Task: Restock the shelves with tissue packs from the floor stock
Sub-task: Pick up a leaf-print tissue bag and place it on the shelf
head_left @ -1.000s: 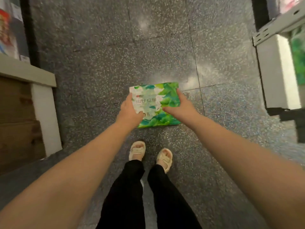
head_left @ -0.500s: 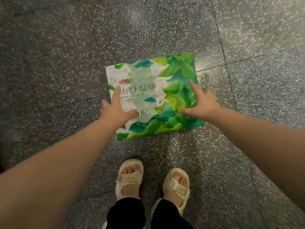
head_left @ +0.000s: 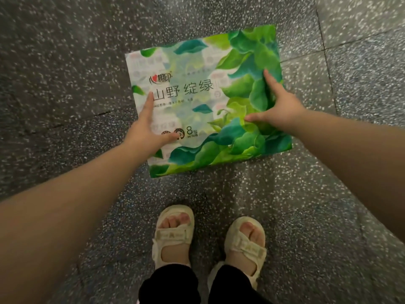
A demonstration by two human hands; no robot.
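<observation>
The flat green leaf-printed plastic tissue pack (head_left: 206, 99) lies on the speckled grey floor (head_left: 65, 62), long axis nine-to-three, left hand (head_left: 145, 130) and right hand (head_left: 282, 108) equally near, fingers spread wide on its ends.

Tissue pack (head_left: 203, 99) now larger, nearer in view; shelves gone from view; hands (head_left: 142, 130) (head_left: 282, 108) spread flatter on pack.
</observation>
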